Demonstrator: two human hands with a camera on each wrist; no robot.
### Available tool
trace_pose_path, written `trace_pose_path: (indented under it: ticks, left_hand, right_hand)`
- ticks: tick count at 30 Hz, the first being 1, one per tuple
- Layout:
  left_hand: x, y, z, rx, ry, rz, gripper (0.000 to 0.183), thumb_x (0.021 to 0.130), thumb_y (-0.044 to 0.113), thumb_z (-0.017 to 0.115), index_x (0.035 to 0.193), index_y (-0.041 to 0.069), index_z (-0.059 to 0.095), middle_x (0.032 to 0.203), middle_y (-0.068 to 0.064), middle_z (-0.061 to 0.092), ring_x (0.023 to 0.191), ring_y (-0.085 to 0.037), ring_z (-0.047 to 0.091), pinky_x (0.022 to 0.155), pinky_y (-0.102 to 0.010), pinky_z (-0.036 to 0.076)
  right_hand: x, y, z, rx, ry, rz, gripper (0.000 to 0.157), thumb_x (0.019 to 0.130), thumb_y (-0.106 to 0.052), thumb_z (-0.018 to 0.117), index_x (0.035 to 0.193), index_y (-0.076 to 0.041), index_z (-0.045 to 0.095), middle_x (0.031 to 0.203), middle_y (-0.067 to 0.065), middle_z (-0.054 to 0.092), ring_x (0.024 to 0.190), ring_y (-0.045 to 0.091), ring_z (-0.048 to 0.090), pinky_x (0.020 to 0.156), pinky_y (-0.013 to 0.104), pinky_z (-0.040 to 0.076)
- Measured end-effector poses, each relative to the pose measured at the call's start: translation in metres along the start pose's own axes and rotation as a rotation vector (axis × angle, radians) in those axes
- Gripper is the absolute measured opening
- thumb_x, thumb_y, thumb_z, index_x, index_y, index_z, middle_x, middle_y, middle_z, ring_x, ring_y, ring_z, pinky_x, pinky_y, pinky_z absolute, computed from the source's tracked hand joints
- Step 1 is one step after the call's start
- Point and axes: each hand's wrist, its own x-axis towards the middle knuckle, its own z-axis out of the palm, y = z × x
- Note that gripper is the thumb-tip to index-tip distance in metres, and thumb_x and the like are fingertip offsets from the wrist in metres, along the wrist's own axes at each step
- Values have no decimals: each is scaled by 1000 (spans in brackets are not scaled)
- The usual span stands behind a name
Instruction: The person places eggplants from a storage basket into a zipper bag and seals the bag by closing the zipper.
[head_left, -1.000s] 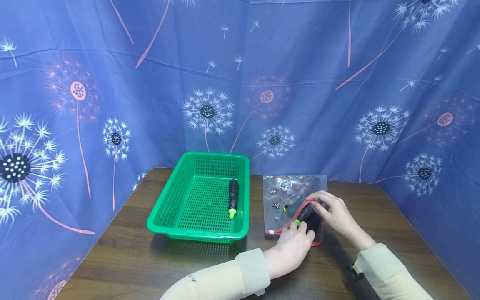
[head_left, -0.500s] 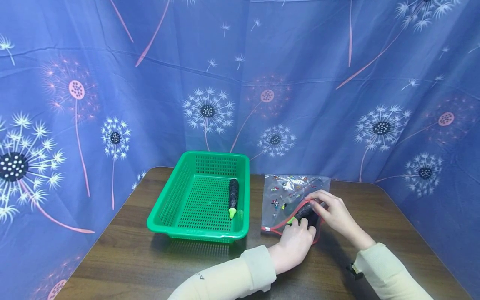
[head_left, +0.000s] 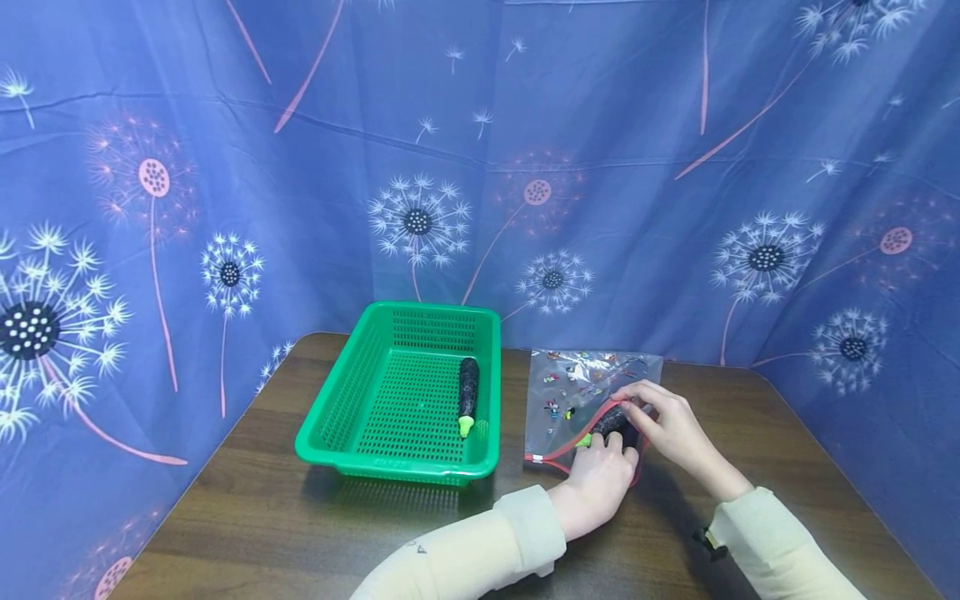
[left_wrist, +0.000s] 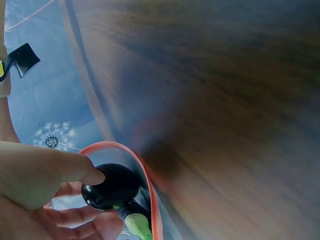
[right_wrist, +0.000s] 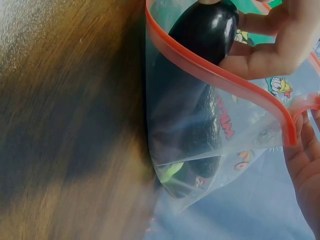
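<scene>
A clear zip bag (head_left: pixel 551 375) with a red edge and small cartoon prints lies on the table, its mouth parted. My left hand (head_left: pixel 600 479) reaches into that mouth. Its thumb and fingers grip the smooth rounded end of a black eggplant (left_wrist: pixel 112 186), partly inside the bag. Next to that end a light green stem (left_wrist: pixel 139 225) shows, and a dark speckled eggplant (head_left: pixel 609 421) lies within the bag in the head view. My right hand (head_left: pixel 667 421) pinches the red edge (right_wrist: pixel 220 75) and holds it raised. The lower side of the bag is hidden by my left hand.
Left of the bag stands a green plastic basket (head_left: pixel 330 456), with another dark eggplant (head_left: pixel 467 392) with a light green stem along its right side. A blue dandelion-print cloth (head_left: pixel 630 275) hangs behind the brown wooden table (head_left: pixel 247 517).
My left hand has moved a little right and further into the bag with the eggplant. The bag has shifted slightly, its slider a bit to the left. My right hand stays at the edge.
</scene>
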Motion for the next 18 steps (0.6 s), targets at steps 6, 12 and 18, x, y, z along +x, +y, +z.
trace_pose_path:
  ticks: [6, 12, 18]
  left_hand:
    - [3, 4, 1, 25, -11, -27, 13, 88, 32, 62, 100, 29, 57, 96, 4, 53, 82, -12, 52, 56, -24, 39]
    - [9, 7, 5, 18, -30, -52, 15, 88, 32, 60, 103, 32, 58, 97, 5, 52, 84, -12, 52, 57, -26, 37]
    - [14, 9, 8, 14, -23, -70, 18, 89, 32, 59, 107, 34, 59, 99, 6, 54, 85, -11, 53, 58, -26, 38]
  right_hand:
    - [0, 1, 1, 1, 1, -9, 27, 81, 3, 67, 98, -18, 67, 95, -7, 65, 70, -1, 54, 56, 15, 43]
    - [0, 2, 2, 11, 3, -11, 27, 82, 2, 67, 99, -19, 67, 96, -8, 65, 69, -2, 54, 55, 16, 44]
    - [0, 1, 2, 21, 7, -22, 26, 81, 3, 67, 98, -17, 67, 96, -7, 65, 69, -2, 54, 55, 15, 43]
